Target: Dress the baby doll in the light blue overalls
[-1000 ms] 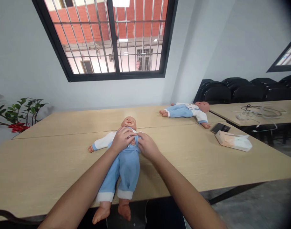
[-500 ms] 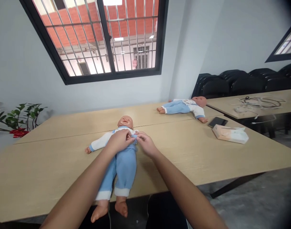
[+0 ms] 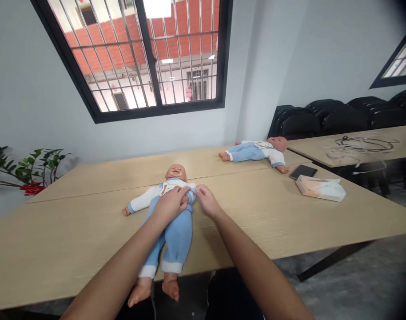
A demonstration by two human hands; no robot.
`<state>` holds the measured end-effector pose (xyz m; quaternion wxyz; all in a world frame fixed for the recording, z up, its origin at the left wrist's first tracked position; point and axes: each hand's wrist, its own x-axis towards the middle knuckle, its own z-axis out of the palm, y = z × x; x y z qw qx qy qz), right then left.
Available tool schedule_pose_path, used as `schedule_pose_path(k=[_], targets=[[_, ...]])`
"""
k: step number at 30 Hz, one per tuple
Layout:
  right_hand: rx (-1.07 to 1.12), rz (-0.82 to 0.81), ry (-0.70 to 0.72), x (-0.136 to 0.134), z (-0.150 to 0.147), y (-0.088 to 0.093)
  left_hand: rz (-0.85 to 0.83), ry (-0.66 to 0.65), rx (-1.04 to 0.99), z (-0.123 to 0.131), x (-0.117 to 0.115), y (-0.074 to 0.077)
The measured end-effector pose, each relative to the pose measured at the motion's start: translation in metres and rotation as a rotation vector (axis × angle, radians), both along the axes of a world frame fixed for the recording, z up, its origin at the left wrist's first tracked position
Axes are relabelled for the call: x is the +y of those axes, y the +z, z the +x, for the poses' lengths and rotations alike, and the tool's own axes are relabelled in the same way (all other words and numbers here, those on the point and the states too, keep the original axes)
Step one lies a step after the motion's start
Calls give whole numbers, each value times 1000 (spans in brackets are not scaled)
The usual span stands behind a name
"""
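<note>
A baby doll (image 3: 178, 231) in a white top and light blue trousers lies on its back on the table, its bare feet past the front edge. One arm stretches out to the left; the other is bent over its belly, largely covered by my hands. My left hand (image 3: 171, 203) lies across the belly, its fingers closed at the blue cuff (image 3: 191, 194) of the bent arm's sleeve. From the right side, my right hand (image 3: 207, 200) pinches the same sleeve with thumb and fingertips. Exactly which fold each fingertip grips is hidden.
A second doll (image 3: 252, 150) in similar clothes lies at the back right of the wooden table (image 3: 73, 240). A dark phone or tablet (image 3: 303, 172) and a tissue pack (image 3: 321, 188) are near it. Cables (image 3: 363, 144) lie on another table, and a plant (image 3: 33, 166) stands left.
My right hand has shifted slightly to the right. My left hand has moved a little right and down, and more of the doll's printed chest shows. The view has tilted slightly.
</note>
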<state>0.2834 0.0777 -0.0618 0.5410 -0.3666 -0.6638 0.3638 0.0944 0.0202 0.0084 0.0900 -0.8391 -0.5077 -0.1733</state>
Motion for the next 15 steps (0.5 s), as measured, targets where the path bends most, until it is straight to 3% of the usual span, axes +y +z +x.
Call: schedule_pose_path(k=[4,8,15], targets=[[52,-133,9,4,1,-3,33,-65,88,3,-6,5],[156,-329,85,7,3,-5,9,-58,16,3,-23,17],[240,-419,187,5,8,1,-73,-153,-2,-8,-62,42]])
